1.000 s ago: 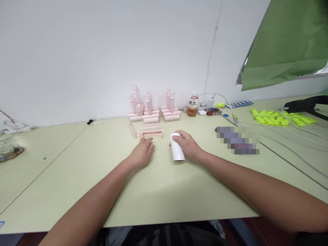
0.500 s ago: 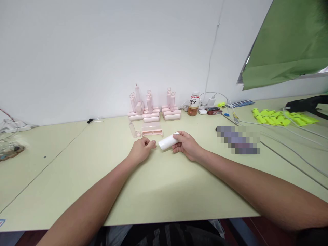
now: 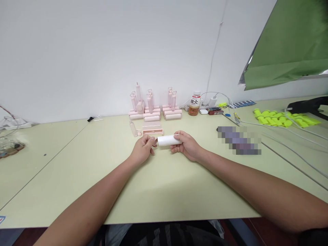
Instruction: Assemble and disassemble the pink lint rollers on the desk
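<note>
My right hand (image 3: 186, 146) is closed around the right end of a white lint-roller refill (image 3: 167, 140), which it holds almost level above the table. At the refill's left end, the thumb and fingers of my left hand (image 3: 143, 148) are pinched together; a small pinkish bit shows at the fingertips, too small to name. Just beyond my hands lies an open pink lint-roller case (image 3: 153, 132) with a clear lid. Left of it are a pink handle (image 3: 133, 128) and a small pink part (image 3: 139, 132).
Several assembled pink lint rollers (image 3: 173, 114) stand by the wall. To their right are a drink bottle (image 3: 194, 103), a white charger (image 3: 213, 100) and cables. Neon yellow pieces (image 3: 275, 118) and a black tool (image 3: 307, 105) lie at the right, near a blurred-out item (image 3: 238, 140).
The white refill has turned from slanted to nearly level. Its left end now meets my left fingertips, where a gap showed before.
</note>
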{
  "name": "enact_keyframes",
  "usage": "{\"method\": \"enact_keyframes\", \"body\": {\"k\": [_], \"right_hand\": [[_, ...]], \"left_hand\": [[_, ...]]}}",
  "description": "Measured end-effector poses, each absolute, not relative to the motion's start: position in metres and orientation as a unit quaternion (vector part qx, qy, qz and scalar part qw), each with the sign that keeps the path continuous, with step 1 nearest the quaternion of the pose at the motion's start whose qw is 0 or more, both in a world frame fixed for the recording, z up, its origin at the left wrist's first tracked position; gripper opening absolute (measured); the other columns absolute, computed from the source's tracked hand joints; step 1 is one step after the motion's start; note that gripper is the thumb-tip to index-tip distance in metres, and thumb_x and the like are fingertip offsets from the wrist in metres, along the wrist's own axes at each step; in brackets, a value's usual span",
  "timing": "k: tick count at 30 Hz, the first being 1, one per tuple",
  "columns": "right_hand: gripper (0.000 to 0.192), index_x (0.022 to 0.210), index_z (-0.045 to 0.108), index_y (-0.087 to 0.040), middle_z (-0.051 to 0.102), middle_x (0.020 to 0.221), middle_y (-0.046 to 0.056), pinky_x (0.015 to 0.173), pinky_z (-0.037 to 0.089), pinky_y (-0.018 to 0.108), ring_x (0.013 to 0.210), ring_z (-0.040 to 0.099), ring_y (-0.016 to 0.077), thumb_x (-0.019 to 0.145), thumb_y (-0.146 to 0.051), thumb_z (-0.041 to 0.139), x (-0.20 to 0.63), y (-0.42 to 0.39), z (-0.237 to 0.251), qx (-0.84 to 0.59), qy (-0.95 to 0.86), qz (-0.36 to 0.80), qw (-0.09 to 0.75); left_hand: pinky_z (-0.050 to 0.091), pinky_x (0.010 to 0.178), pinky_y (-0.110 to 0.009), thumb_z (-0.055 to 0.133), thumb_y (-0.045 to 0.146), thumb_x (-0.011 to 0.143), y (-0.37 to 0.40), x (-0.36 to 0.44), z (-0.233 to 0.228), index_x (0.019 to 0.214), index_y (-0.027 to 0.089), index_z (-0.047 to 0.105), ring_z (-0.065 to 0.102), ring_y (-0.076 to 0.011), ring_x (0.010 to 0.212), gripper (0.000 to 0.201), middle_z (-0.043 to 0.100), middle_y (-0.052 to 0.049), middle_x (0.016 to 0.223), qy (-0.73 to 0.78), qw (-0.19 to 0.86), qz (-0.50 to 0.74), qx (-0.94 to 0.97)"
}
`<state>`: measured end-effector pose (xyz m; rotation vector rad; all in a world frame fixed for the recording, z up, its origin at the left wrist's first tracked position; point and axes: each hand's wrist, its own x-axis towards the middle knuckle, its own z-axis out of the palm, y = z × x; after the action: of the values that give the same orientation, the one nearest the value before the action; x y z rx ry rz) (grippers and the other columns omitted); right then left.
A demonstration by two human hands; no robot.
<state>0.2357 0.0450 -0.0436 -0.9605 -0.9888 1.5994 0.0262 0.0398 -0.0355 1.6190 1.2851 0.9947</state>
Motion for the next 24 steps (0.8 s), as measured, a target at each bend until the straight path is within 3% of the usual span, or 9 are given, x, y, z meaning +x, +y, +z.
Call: {"method": "enact_keyframes", "body": {"k": [5,11,16,24], "right_hand": [[0.015,0.091,0.054,-0.019,0.063,0.071,0.002,0.046,0.056,0.026,0.056,0.064,0.0143,0.079,-0.022,0.061,0.237,0.044,-0.044,-0.383,-0.447,0.673,0.448],[0.034,0.106,0.059,-0.017,0.064,0.073,0.003,0.035,0.046,0.019,0.057,0.063,0.0146,0.075,-0.029,0.067,0.24,0.04,-0.041,-0.345,-0.496,0.699,0.384],[0.034,0.103,0.063,-0.016,0.064,0.082,0.004,0.045,0.054,0.023,0.069,0.066,0.017,0.072,-0.029,0.07,0.24,0.038,-0.042,-0.286,-0.519,0.735,0.33],[0.042,0.11,0.059,-0.019,0.068,0.105,0.01,0.042,0.05,0.02,0.076,0.07,0.0195,0.072,-0.029,0.072,0.242,0.034,-0.042,-0.271,-0.55,0.741,0.273]], "left_hand": [[0.037,0.044,-0.021,0.047,0.049,0.09,0.037,0.026,-0.037,0.08,0.02,0.05,0.054,-0.01,0.048,0.031,0.057,0.002,0.065,0.502,0.367,0.404,0.671],[0.042,0.05,-0.022,0.046,0.048,0.093,0.033,0.025,-0.034,0.089,0.02,0.054,0.055,-0.0108,0.055,0.03,0.058,0.002,0.066,0.468,0.308,0.435,0.705],[0.044,0.05,-0.023,0.049,0.051,0.091,0.031,0.026,-0.031,0.089,0.02,0.055,0.056,-0.0113,0.057,0.031,0.058,0.001,0.067,0.434,0.307,0.452,0.716],[0.046,0.055,-0.024,0.047,0.057,0.09,0.03,0.025,-0.037,0.094,0.02,0.055,0.057,-0.0128,0.064,0.039,0.06,-0.001,0.076,0.391,0.326,0.429,0.746]]}}
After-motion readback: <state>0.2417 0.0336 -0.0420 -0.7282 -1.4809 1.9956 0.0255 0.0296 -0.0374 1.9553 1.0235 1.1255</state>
